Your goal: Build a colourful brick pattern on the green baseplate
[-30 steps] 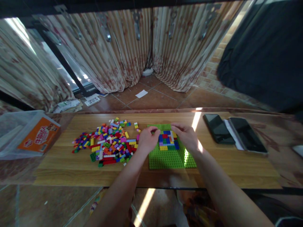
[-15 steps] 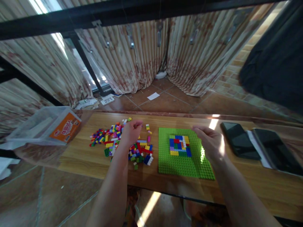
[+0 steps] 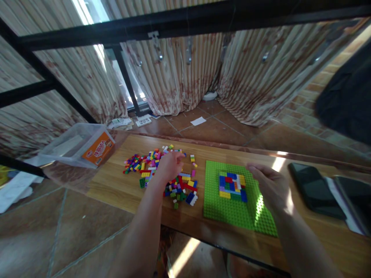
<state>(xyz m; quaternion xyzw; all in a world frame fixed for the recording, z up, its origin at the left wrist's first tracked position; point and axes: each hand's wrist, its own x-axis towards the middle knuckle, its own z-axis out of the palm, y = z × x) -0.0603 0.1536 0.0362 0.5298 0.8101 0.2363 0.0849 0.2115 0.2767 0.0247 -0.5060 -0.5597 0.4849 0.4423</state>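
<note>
My left hand (image 3: 171,165) hovers over the pile of loose toy bricks (image 3: 150,157), its fingers pinched together. A bit of blue shows at the fingertips, but I cannot tell whether it is held or lies behind them. On the table's right half lies a green baseplate (image 3: 214,206). A flat, roughly square block of multicoloured bricks (image 3: 228,186) is built up on it. My right hand (image 3: 268,181) is held above the baseplate's right side, fingers curled closed; anything inside them is hidden.
A clear plastic box (image 3: 72,143) with an orange label stands beyond the table's left end. At the right, a dark phone (image 3: 313,189) lies beside another dark flat device (image 3: 355,197). A black metal rail (image 3: 191,29) crosses in front of the curtains.
The view has swung left, so everything sits further right in the picture. My left hand stays over the bricks and my right by the baseplate, both still closed.
</note>
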